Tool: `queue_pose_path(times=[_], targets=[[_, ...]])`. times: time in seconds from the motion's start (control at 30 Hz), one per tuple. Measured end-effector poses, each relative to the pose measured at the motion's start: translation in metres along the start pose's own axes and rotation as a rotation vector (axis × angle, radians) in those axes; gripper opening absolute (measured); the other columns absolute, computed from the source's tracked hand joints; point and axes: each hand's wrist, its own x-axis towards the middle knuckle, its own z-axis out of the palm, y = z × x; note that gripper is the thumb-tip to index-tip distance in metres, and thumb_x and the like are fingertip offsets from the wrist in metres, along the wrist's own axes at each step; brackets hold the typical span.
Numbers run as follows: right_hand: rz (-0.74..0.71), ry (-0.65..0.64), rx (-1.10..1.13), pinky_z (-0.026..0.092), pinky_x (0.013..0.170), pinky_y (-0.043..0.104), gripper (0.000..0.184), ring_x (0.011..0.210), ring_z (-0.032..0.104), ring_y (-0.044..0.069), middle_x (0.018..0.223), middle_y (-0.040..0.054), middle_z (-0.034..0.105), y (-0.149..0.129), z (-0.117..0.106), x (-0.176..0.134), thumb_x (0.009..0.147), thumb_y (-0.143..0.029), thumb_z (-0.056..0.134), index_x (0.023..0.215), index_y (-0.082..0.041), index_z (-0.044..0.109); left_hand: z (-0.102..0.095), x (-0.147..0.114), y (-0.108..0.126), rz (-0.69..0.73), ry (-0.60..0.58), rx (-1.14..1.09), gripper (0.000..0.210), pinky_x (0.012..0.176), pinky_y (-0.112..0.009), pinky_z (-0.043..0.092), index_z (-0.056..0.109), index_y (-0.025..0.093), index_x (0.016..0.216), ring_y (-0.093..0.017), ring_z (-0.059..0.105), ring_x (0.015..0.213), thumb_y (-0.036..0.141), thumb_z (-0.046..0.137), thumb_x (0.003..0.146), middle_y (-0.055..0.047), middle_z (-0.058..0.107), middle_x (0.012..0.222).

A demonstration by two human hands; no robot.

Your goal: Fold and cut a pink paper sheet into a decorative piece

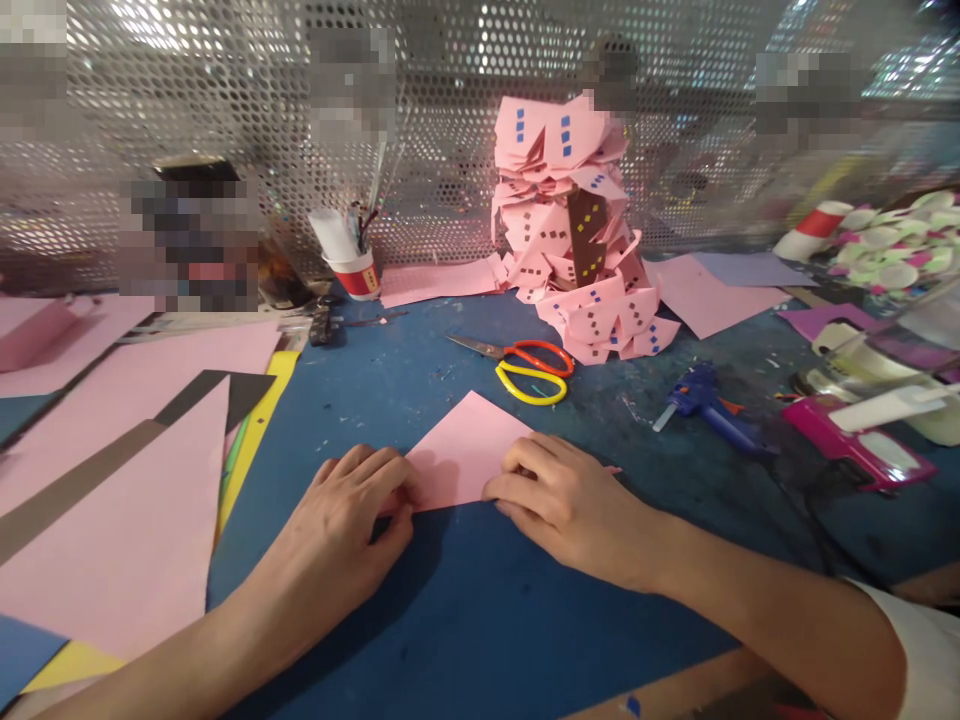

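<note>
A folded sheet of pink paper (472, 445), its top corner pointing away from me, lies on the blue tabletop (480, 610). At its left end my left hand (367, 500) pinches the near edge between thumb and curled fingers. My right hand (566, 500) is closed over the right part of the same edge, covering most of that corner; a small pink tip pokes out beyond the knuckles. Just behind the paper lie scissors (517, 365) with one red and one yellow handle.
Behind the scissors stands a tall stack of folded pink paper pieces (577, 230) with small coloured squares. A blue glue gun (709, 405) and a magenta tape dispenser (862, 440) lie to the right. Large pink sheets (135, 540) cover the left. A cup (356, 272) holds tools near the perforated metal screen (435, 130).
</note>
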Motion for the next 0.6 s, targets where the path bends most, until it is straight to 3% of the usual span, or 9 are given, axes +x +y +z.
queue_pose_path(times=[0.6], targets=[[0.0,0.014,0.017,0.049,0.087,0.036,0.018,0.094,0.054,0.019,0.097,0.0055,0.058,-0.001,0.0,0.0,0.099,-0.015,0.053,0.107,-0.02,0.069,-0.009,-0.009,-0.011,-0.071,-0.011,-0.007,0.014,0.079,-0.037,0.038,0.055,0.024,0.084,-0.023,0.055,0.088,0.013,0.046,0.084,0.0,0.063,0.087]])
